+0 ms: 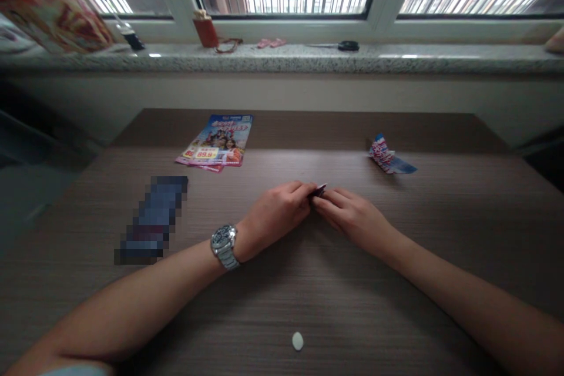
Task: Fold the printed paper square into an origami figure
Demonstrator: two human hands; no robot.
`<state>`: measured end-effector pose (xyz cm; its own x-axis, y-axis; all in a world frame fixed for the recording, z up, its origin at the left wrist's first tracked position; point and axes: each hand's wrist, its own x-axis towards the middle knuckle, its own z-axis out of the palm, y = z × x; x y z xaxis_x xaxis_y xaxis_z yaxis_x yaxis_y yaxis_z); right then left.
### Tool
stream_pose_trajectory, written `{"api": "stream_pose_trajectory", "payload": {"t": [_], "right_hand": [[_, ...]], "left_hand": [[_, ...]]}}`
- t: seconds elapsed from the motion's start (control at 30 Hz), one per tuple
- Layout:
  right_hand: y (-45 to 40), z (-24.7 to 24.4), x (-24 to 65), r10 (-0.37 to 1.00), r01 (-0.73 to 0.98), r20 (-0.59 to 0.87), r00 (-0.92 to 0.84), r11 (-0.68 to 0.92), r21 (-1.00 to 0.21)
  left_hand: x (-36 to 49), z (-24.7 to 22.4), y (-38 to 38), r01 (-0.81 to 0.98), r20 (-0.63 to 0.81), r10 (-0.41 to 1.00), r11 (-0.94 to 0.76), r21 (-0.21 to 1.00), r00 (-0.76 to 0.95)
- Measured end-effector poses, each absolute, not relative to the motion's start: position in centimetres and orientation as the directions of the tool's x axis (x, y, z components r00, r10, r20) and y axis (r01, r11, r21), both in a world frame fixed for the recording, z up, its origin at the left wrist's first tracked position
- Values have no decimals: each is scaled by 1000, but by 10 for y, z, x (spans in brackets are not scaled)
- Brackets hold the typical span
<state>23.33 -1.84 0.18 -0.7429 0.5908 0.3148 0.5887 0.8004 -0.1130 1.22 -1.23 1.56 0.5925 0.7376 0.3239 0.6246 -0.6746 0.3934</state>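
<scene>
My left hand (282, 214), with a silver watch (224, 239) on its wrist, is closed on a small piece of folded paper (319, 190) over the middle of the table. The fingers of my right hand (348, 214) pinch the same piece from the other side, so the hands nearly touch. Only a dark, pale-edged part of the paper shows between the fingertips. Beyond my right hand lies a folded, printed blue and red paper piece (388, 157). Printed flyers (220, 141) rest in a stack at the back left.
A blurred-out dark rectangular object (154, 217) lies left of my left arm. Near the front edge is a small white oval piece (298, 341). The windowsill (273, 60) holds a red box (205, 30), scissors (348, 46), pink items (271, 43) and a large red package (53, 6).
</scene>
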Motion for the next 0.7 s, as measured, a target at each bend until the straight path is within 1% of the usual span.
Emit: {"api": "stream_pose_trajectory", "payload": {"t": [0.1, 0.2, 0.4, 0.7], "right_hand": [[-19, 3, 235, 577, 576, 317, -753, 810, -106], [-21, 4, 235, 562, 565, 312, -766, 820, -90], [-21, 7, 235, 543, 557, 303, -783, 830, -47], [-22, 11, 237, 515, 525, 302, -803, 850, -54]], "left_hand": [[14, 18, -15, 634, 269, 744, -664, 396, 611], [14, 19, -15, 625, 234, 746, -656, 422, 624], [13, 20, -12, 631, 228, 776, -616, 471, 588], [11, 17, -11, 590, 217, 769, -610, 529, 601]]}}
